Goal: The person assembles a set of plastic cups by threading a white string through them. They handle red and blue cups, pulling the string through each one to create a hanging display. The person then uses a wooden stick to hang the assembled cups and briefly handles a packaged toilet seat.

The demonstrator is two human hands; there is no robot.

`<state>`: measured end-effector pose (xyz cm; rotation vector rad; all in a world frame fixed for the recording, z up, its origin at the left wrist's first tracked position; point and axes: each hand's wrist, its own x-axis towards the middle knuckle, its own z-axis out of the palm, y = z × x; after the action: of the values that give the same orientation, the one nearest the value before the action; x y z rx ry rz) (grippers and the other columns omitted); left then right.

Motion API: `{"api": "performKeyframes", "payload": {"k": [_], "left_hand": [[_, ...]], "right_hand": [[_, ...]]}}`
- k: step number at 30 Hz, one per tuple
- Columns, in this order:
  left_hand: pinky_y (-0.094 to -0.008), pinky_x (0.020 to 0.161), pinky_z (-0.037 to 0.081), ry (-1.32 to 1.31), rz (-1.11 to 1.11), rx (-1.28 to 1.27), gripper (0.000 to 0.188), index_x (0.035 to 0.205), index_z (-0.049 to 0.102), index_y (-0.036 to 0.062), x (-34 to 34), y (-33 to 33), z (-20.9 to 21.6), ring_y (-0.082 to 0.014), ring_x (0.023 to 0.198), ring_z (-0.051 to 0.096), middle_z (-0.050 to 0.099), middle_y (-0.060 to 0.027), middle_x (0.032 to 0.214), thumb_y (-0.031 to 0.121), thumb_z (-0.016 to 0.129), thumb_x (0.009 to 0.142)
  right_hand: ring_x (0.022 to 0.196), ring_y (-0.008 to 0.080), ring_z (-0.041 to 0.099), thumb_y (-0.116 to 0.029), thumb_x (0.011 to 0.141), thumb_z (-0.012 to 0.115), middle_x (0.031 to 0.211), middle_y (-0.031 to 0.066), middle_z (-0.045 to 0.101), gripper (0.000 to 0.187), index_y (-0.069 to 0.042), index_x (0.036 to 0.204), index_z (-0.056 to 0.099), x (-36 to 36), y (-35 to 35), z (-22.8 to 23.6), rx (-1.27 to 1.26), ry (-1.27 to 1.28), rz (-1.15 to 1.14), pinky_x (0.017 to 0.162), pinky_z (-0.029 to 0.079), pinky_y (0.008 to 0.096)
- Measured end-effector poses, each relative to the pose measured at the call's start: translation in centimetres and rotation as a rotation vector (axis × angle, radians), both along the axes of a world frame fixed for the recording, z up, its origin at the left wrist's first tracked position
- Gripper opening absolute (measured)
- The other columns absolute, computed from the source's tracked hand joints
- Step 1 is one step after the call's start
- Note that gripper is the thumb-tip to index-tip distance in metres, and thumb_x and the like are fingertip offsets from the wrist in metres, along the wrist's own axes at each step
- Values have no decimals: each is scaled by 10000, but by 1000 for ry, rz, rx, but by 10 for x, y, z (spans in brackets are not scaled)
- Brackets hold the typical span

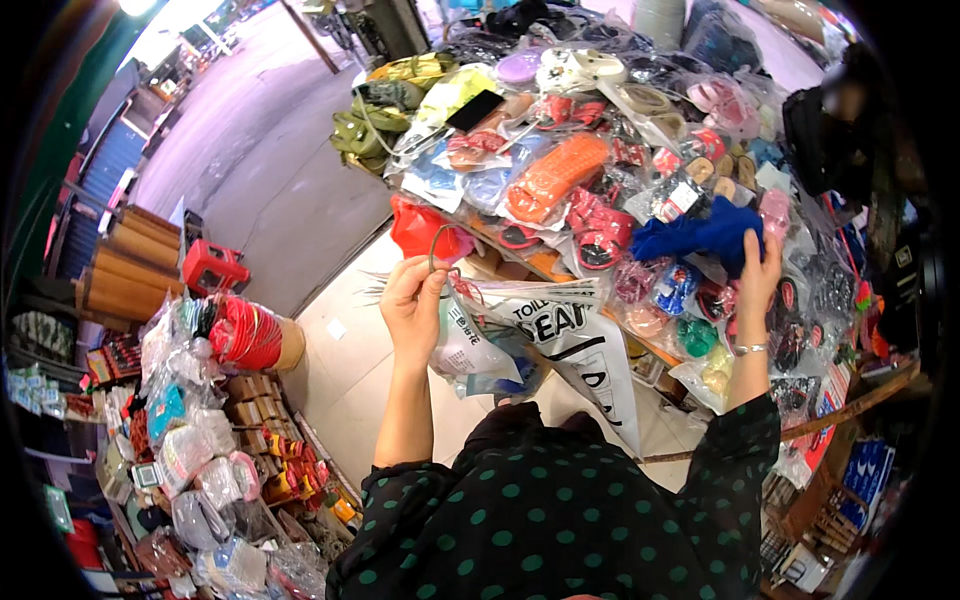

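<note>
My left hand (413, 305) is raised at the middle, its thumb and fingers pinched on a thin dark cord (436, 245) that loops up above them. Beside and below this hand hang a clear and white plastic bag (462, 345) and a large white printed sheet or bag (588, 350); whether they are tied to the cord I cannot tell. Over on the right, my right hand (760, 275) grips the end of a bunched royal-blue cloth (705, 238). The cloth lies across bagged shoes on the stall table.
Bagged shoes and slippers cover the table, including an orange bundle (558, 178) and a black phone (475, 111). A red bag (420, 228) hangs at its near left edge. Shelves of packaged goods (190, 460) stand left, with a red rope roll (245, 333) and red crate (214, 268).
</note>
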<state>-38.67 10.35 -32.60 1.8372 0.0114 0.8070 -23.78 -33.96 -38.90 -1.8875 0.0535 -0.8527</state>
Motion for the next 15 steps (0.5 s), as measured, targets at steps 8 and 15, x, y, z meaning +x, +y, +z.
{"api": "performKeyframes", "payload": {"k": [8, 15], "left_hand": [[-307, 743, 458, -132, -168, 209, 194, 924, 597, -7, 25, -39, -5, -226, 829, 594, 610, -125, 895, 78, 616, 750], [-286, 633, 438, -217, -272, 119, 86, 782, 605, -25, 29, -53, 14, -209, 686, 547, 586, -94, 709, -54, 580, 704]], "right_hand": [[1088, 339, 429, -125, 612, 698, 1130, 122, 472, 316, -102, 872, 520, -87, 252, 129, -417, -540, 733, 925, 316, 448], [841, 269, 541, -119, 775, 615, 882, 123, 534, 170, -19, 871, 517, -40, 267, 75, 96, -119, 726, 755, 415, 334]]}}
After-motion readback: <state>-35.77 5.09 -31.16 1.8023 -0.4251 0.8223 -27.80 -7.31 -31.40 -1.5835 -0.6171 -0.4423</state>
